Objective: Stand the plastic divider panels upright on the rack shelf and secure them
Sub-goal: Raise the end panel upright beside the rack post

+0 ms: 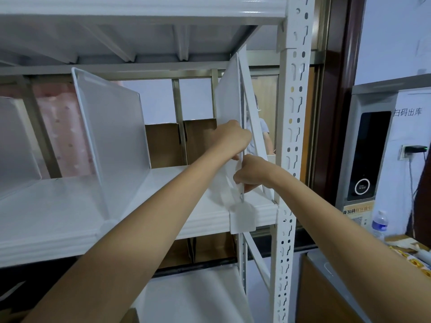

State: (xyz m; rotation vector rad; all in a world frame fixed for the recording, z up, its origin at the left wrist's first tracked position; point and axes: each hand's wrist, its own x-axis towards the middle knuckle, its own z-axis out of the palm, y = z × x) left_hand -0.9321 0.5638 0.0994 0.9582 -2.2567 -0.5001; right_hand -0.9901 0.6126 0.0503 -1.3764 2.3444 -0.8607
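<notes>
Three translucent white plastic divider panels in view on the white metal rack shelf [58, 206]; leftmost panel [16, 141] cut off at frame edge, upright; second panel [112, 136] upright mid-shelf, round foot at the shelf's front lip; third panel [229, 96] at the right end, tilted a little, just beside the white perforated steel upright [292, 136]. Left hand [233, 139] grips the third panel's front edge about halfway up, fingers curled round it; right hand [250, 174] pinches the same edge lower down, just above the white square clip [241, 220] that hangs over the shelf's front lip. Two brown cardboard boxes [163, 143] side by side behind the shelf, between second and third panels. Further right: one grey wall terminal [368, 155] with a dark screen; one clear plastic water bottle [379, 224] with a blue label standing below it; one black plug adapter [415, 149] in a wall socket.
</notes>
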